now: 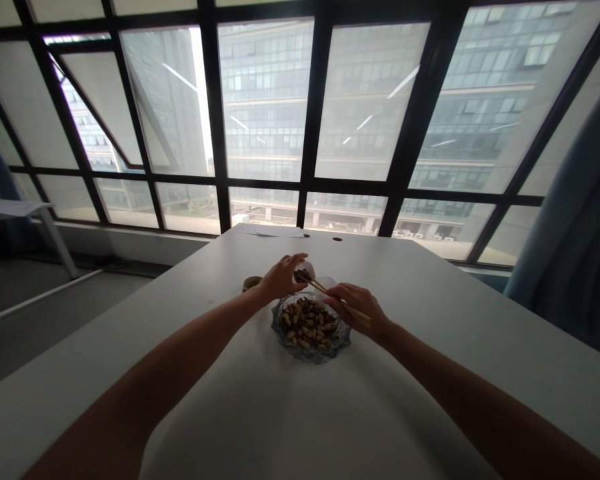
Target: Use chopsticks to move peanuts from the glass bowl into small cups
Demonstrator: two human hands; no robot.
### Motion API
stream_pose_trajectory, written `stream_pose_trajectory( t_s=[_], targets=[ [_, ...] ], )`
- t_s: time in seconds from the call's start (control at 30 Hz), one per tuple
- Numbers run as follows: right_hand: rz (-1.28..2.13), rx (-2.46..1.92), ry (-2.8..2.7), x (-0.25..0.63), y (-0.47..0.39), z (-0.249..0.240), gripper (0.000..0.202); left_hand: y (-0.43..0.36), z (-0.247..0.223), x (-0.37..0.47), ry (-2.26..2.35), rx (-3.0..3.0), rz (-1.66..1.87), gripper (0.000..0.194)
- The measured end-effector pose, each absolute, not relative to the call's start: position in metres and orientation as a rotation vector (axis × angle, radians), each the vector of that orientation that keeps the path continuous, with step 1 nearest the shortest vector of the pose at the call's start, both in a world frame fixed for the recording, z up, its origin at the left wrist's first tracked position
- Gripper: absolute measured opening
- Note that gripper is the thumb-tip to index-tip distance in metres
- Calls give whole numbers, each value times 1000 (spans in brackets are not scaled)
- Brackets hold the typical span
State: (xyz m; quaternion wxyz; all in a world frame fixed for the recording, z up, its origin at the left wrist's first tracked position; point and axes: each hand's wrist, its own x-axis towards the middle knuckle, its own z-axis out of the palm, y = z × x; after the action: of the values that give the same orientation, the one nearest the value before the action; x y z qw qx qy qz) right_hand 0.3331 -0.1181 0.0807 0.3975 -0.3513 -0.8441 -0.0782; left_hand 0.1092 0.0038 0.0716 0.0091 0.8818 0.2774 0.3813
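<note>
My left hand (283, 277) is curled round the side of a small whitish cup (309, 267), its thumb and fingers on either side of the rim. Something dark brown shows in the cup's mouth, too small to name. My right hand (357, 308) grips a pair of wooden chopsticks (319, 287), whose tips reach left to that dark stuff. Just below both hands stands a scalloped clear glass bowl (313, 355). It is filled with brown peanuts in their shells (307, 323). Behind the chopsticks another pale rounded object (326, 283) is partly hidden.
An olive-brown cup (251, 283) stands left of the bowl, partly behind my left wrist. Papers (267, 231) lie at the far edge of the white table (420, 293). Beyond are large windows (265, 100), with a second table (15, 208) at left and a blue curtain (575, 220) at right.
</note>
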Motion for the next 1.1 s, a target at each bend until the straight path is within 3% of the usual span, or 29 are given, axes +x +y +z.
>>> stream_pose_trajectory(
  t_s=[0.17,0.37,0.5,0.67,0.87,1.1],
  targets=[
    [-152,-1051,-1922,331,-133,83,38,5,69,110,931,2711,1152,70],
    [271,-1077,-1505,345,-162,119,62,14,65,106,1145,2647,979,66],
    [498,-1225,-1565,347,-165,137,69,19,64,103,1280,2608,834,65],
    [560,-1204,-1666,331,-160,122,67,15,65,88,1279,2643,815,70],
    [307,-1124,-1735,326,-161,108,58,7,54,35,1386,2666,1034,52],
    [700,-1096,-1655,325,-166,109,61,0,18,5,1424,2426,1230,52]
  ],
)
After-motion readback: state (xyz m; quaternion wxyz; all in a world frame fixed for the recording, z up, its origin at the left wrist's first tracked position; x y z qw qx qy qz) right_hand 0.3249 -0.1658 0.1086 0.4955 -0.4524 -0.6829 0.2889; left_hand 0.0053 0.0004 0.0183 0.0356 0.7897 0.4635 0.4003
